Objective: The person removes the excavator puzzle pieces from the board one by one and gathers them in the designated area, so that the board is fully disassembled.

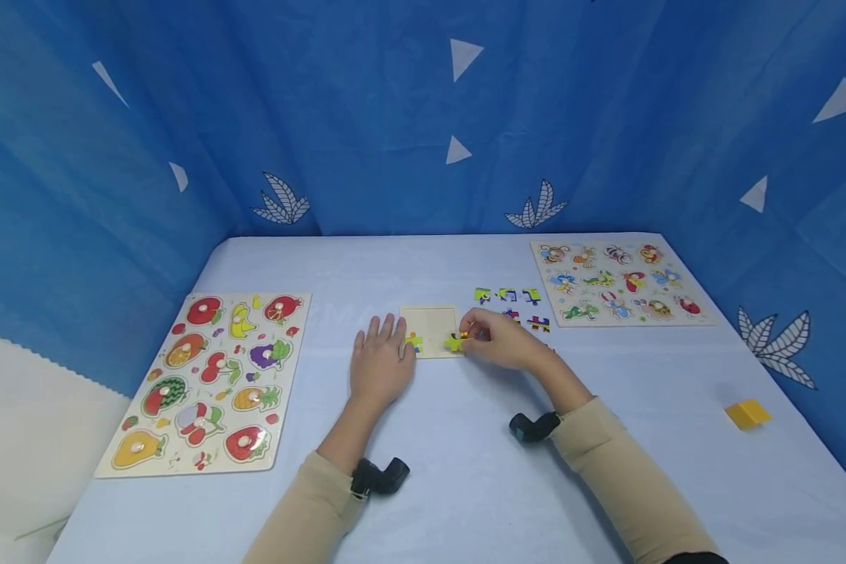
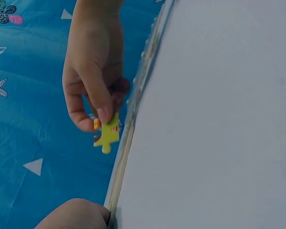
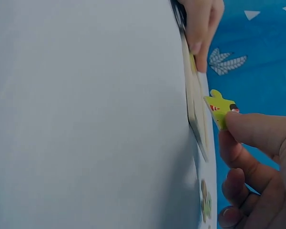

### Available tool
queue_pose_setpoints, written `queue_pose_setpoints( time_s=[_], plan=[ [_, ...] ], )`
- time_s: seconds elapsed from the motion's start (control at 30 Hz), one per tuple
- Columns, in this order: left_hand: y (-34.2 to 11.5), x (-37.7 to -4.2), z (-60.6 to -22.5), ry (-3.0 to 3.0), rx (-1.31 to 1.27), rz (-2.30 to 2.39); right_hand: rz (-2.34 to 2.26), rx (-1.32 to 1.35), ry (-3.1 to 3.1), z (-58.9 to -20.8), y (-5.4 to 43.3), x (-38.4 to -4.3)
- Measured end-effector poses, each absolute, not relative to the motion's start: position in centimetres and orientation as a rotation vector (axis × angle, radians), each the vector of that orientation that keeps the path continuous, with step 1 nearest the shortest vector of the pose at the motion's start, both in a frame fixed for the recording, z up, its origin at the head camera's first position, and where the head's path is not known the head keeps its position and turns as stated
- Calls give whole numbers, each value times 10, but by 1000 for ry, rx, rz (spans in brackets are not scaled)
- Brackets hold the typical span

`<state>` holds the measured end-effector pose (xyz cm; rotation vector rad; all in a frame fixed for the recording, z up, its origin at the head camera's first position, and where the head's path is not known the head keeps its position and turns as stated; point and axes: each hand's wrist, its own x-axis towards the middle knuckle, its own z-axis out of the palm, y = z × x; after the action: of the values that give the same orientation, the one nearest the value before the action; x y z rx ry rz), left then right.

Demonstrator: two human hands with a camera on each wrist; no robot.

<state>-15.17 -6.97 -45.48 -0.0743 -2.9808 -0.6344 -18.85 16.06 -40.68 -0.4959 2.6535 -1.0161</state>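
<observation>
My right hand [image 1: 499, 338] pinches a yellow-green jigsaw piece [image 3: 220, 107] between thumb and index finger, over the lower right part of a small wooden puzzle tray [image 1: 437, 319]. In the right wrist view the piece is tilted, its knob pointing up, and looks raised above the tray edge. My left hand [image 1: 382, 366] lies palm down with straight fingers at the tray's left side. Beside its fingertips another jigsaw piece [image 1: 416, 341], yellow-green with some orange and blue, sits in the tray's lower left corner, partly hidden by the hand.
Several loose jigsaw pieces [image 1: 507, 295] lie right of the tray, some behind my right hand. A fruit peg board [image 1: 207, 384] is at the left, an insect board [image 1: 620, 282] at the back right. A yellow block [image 1: 748, 413] sits near the right edge.
</observation>
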Motion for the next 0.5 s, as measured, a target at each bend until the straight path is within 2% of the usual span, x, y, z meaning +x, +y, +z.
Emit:
queue_pose_setpoints(
  time_s=[0.5],
  plan=[
    [-69, -152, -455, -2980, -81, -631, -1012, -379, 2710, -408, 224, -180]
  ],
)
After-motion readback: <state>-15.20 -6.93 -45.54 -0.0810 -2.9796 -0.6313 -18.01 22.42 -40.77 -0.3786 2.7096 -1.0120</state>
